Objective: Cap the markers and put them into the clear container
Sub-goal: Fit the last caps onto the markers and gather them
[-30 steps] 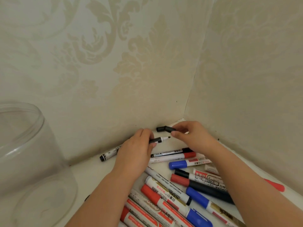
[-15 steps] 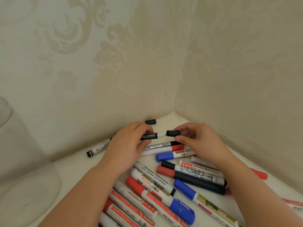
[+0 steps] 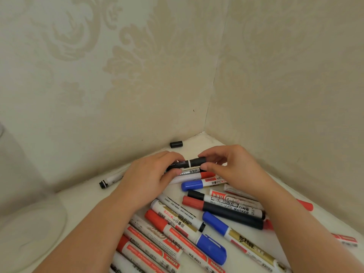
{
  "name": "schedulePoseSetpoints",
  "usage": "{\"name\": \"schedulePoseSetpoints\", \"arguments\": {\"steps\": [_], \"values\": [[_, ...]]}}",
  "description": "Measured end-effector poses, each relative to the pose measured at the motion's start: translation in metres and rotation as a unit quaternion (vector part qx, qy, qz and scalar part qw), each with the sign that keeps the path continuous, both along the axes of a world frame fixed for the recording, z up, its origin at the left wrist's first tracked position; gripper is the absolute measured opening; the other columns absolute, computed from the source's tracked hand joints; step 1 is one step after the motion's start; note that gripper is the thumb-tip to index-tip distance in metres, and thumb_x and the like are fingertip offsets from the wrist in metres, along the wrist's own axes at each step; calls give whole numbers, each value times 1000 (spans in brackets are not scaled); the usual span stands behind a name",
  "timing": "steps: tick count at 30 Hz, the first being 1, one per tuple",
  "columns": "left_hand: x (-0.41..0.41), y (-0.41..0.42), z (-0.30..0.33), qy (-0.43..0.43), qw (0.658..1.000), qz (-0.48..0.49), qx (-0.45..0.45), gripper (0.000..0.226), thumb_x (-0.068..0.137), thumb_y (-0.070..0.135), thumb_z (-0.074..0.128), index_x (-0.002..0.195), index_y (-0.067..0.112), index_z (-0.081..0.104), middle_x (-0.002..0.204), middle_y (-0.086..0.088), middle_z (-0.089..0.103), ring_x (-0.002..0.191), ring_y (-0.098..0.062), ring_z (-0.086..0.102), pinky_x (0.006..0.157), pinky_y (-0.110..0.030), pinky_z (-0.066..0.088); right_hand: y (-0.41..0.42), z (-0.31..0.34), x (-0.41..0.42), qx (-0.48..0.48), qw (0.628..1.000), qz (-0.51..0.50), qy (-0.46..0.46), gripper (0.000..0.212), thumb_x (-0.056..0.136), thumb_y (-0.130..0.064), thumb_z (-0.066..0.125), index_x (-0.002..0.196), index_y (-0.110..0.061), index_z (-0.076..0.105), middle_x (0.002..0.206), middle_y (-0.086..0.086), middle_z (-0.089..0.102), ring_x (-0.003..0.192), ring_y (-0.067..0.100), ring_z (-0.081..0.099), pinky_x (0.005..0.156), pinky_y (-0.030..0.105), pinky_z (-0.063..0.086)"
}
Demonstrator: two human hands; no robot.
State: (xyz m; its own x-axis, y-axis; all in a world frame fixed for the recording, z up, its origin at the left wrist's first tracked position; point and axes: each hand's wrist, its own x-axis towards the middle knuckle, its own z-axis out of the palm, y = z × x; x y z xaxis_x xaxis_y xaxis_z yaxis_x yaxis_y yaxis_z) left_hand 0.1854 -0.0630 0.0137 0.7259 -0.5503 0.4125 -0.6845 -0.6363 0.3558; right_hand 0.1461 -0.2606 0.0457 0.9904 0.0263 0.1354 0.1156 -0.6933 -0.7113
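My left hand (image 3: 146,179) grips the barrel of a black marker (image 3: 180,164), held level above the pile. My right hand (image 3: 234,170) pinches the black cap (image 3: 198,161), which sits on the marker's tip with only a thin white gap showing. A loose black cap (image 3: 176,144) lies in the corner by the wall. Several capped red, blue and black markers (image 3: 216,211) lie in a heap below my hands. The clear container (image 3: 23,223) shows only in part at the far left edge.
A white marker with a black end (image 3: 110,180) lies alone against the back wall, left of my left hand. Two patterned walls meet in a corner (image 3: 206,125) just behind my hands. A red-capped marker (image 3: 306,204) lies by the right wall.
My right hand brought the black cap onto the marker's tip; a second ago cap and marker were apart. The view swung right, so less of the container shows.
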Motion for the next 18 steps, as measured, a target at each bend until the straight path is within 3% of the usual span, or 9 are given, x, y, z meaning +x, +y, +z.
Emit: {"name": "schedulePoseSetpoints", "arguments": {"steps": [2, 6, 13, 18], "values": [[-1, 0, 1, -28, 999, -8, 15, 33, 86, 45, 41, 108, 29, 58, 98, 11, 66, 80, -12, 63, 65, -35, 53, -3, -1, -1, 10, 999, 19, 26, 18, 80, -21, 67, 94, -32, 68, 76, -17, 69, 75, -9, 62, 64, 2, 44], [-6, -5, 1, -40, 998, -11, 42, 23, 89, 33, 50, 111, 27, 58, 99, 11, 65, 82, -12, 62, 65, -31, 50, -7, -4, -2, 10, 998, 35, 53, 13, 81, -23, 67, 89, -33, 69, 65, -16, 67, 64, -7, 60, 60, 3, 42], [-7, -6, 1, -64, 997, -27, 45, 22, 88, 32, 51, 107, 25, 59, 96, 10, 67, 77, -14, 63, 58, -32, 50, -9, -4, -4, 25, 996, 52, 71, 10, 82, -24, 66, 90, -27, 70, 78, 2, 73, 67, 7, 63, 64, 16, 49], [-8, -5, 0, -85, 995, -22, 41, 17, 84, 29, 58, 101, 24, 61, 86, 10, 67, 67, -12, 62, 50, -29, 50, -8, -4, -4, 17, 996, 60, 65, 10, 84, -26, 63, 91, -29, 70, 76, -1, 72, 69, 7, 63, 64, 15, 48]]}}
